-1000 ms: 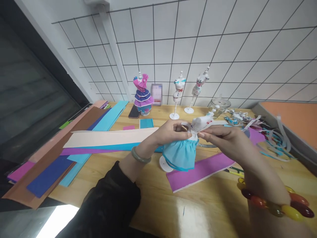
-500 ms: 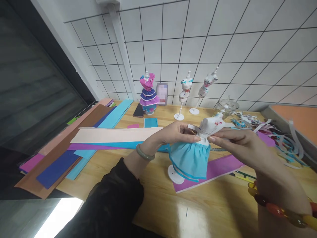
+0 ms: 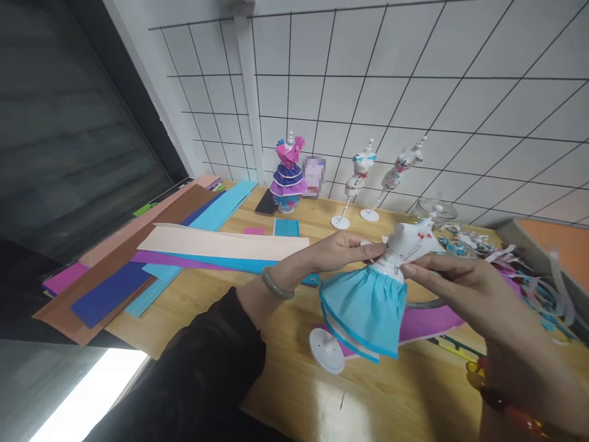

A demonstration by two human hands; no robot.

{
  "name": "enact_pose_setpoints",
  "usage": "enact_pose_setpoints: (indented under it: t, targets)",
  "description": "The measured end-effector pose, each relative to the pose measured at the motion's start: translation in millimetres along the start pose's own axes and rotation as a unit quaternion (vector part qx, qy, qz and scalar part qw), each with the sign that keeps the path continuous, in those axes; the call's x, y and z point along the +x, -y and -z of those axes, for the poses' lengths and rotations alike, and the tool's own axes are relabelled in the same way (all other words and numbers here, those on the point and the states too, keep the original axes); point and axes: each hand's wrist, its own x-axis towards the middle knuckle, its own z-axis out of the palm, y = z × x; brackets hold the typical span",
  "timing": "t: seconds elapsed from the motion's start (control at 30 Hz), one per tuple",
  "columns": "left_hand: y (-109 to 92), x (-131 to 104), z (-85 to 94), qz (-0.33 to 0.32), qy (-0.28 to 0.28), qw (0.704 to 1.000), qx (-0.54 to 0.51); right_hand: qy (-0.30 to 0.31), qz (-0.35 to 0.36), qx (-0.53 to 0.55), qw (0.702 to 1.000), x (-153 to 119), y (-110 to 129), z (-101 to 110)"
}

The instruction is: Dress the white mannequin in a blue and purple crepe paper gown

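A small white mannequin (image 3: 411, 239) with red marks on its chest leans to the right. It wears a gathered light-blue skirt (image 3: 368, 304) with darker blue trim along the hem. Its round white base (image 3: 326, 351) is tipped. A narrow white band wraps the waist above the skirt. My left hand (image 3: 352, 252) grips the waist from the left, thumb against the band; its other fingers are partly hidden behind. On the opposite side, my right hand (image 3: 453, 279) pinches at the waist with thumb and fingers, beside a pale strip running up along the torso.
Long coloured paper strips (image 3: 225, 242) spread across the left of the table. Behind stand a mannequin in a pink and purple dress (image 3: 289, 178) and two white mannequins (image 3: 361, 172). A phone (image 3: 266, 202), glass jar (image 3: 436, 210), purple sheet (image 3: 427, 322) and scraps (image 3: 464, 239) lie around.
The mannequin has tilted further right and its base is tipped up more. Both hands have shifted slightly right with it, and the view has turned a little left.
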Motion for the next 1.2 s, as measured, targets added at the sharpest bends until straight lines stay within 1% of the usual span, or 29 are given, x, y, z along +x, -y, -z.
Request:
enact_pose_setpoints:
  t: [0.03,0.1,0.17,0.27,0.33,0.43,0.5,0.53,0.6,0.67,0.7,0.77,0.83,0.93,1.1,1.2]
  targets:
    - [0,0,-0.9,-0.006,0.000,1.000,-0.007,0.028,-0.008,0.019,0.999,0,0,0]
    - [-1,0,-3.3,-0.010,-0.005,1.000,0.001,0.050,-0.028,0.048,0.997,-1,1,1]
    - [-3,-2,-5.9,-0.006,-0.016,0.999,0.040,0.029,-0.058,0.060,0.996,-2,1,1]
    - [-9,-6,-7.3,-0.013,-0.028,0.991,0.130,0.011,-0.117,0.071,0.991,-3,4,0]
    - [-12,-7,-5.3,-0.038,-0.032,0.978,0.200,0.004,-0.142,0.074,0.987,-3,4,-1]
    - [-16,-8,0.4,-0.088,-0.053,0.948,0.301,-0.016,-0.135,0.057,0.989,0,3,-2]
    - [-18,-8,2.8,-0.122,-0.069,0.913,0.383,-0.023,-0.118,0.041,0.992,3,1,-4]
    - [-19,-7,2.7,-0.140,-0.073,0.888,0.432,-0.025,-0.111,0.031,0.993,4,0,-5]
    - [-18,-7,-1.0,-0.180,-0.086,0.824,0.530,-0.039,-0.105,0.004,0.994,5,-1,-9]
    - [-16,-7,-9.1,-0.212,-0.105,0.764,0.600,-0.066,-0.099,-0.023,0.993,5,-1,-13]
    - [-13,-7,-14.2,-0.222,-0.115,0.741,0.623,-0.079,-0.095,-0.031,0.992,5,-1,-15]
    - [-8,-7,-25.1,-0.233,-0.138,0.714,0.646,-0.079,-0.088,-0.034,0.992,5,0,-17]
    - [-2,-7,-34.4,-0.242,-0.144,0.706,0.649,-0.068,-0.070,-0.028,0.995,6,0,-17]
    - [3,-9,-42.3,-0.233,-0.149,0.710,0.647,-0.062,-0.041,-0.023,0.997,7,-1,-15]
    - [9,-10,-43.8,-0.146,-0.243,0.700,0.655,-0.057,-0.033,-0.046,0.997,6,-1,-14]
    - [14,-7,-43.8,-0.127,-0.267,0.712,0.637,-0.059,-0.021,-0.080,0.995,2,1,-16]
